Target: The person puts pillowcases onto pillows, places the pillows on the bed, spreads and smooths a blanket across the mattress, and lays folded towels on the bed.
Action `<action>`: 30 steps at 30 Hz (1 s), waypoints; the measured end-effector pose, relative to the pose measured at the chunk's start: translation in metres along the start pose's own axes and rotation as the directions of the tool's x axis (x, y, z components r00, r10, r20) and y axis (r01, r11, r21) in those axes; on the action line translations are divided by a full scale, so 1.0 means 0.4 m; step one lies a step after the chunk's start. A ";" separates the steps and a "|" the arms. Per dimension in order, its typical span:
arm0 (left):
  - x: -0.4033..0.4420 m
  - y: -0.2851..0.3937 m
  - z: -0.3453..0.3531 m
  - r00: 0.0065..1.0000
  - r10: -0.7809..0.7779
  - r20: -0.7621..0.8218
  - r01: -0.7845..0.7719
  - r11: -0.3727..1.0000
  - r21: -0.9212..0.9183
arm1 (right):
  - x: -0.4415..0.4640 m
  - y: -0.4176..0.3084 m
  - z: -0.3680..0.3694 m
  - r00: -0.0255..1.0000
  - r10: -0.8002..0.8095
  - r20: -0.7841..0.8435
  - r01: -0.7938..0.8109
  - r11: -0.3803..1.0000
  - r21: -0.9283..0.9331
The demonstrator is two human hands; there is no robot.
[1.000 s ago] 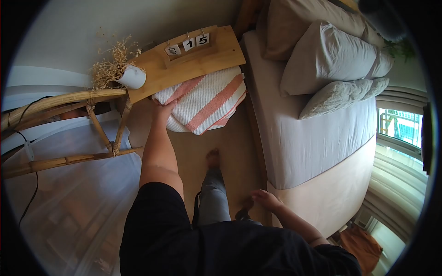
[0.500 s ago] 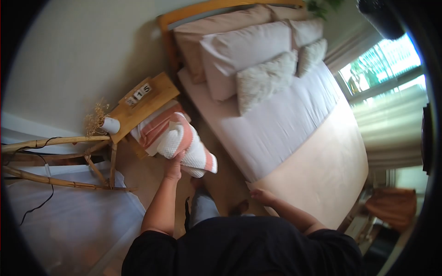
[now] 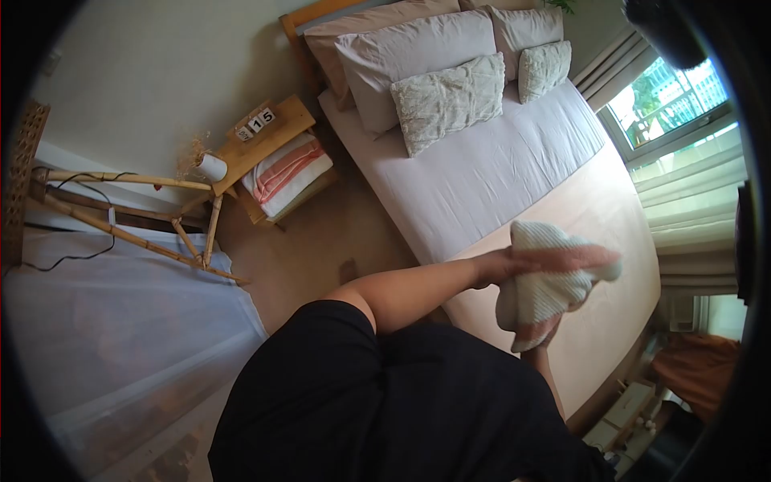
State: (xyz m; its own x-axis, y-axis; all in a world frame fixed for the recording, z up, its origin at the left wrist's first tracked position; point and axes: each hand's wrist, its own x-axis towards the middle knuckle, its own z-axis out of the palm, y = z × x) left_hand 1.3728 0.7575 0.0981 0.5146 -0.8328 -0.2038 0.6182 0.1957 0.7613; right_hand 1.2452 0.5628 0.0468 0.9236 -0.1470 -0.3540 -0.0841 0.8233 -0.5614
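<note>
A white throw blanket with coral stripes and a ribbed, knit-like texture (image 3: 546, 285) is bunched above the lower part of the bed (image 3: 514, 365). My left hand (image 3: 507, 263) reaches across my body and grips its left upper side, the fingertips partly lost against a coral stripe. At the blanket's lower edge, my right hand (image 3: 551, 328) holds it from below, with most of the fingers covered by the fabric. Motion slightly blurs the blanket's right end.
Pillows (image 3: 450, 100) lie at the head of the bed. Beside it stands a wooden nightstand (image 3: 265, 136) with a flip calendar, a white vase (image 3: 211, 167) and another striped cloth (image 3: 285, 177) on its lower shelf. Bamboo poles (image 3: 161, 183) and a dark cable lie left.
The blanket has moved from beside the nightstand, right, to above the bed. My left hand has carried it across, and my right hand has taken hold of it too.
</note>
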 end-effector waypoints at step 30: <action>-0.586 -0.153 -1.666 0.352 0.460 -0.815 0.918 0.000 0.397 | 0.175 0.688 0.091 0.531 0.470 -0.705 -0.788 -0.033 -0.615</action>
State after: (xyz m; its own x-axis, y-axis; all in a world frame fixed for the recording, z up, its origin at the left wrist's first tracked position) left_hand 1.6101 1.2859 -0.3111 0.9500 0.2187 -0.2231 0.2366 -0.9699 0.0568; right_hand 1.3002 0.7990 -0.1050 0.1867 -0.0777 -0.9793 -0.9551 -0.2480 -0.1624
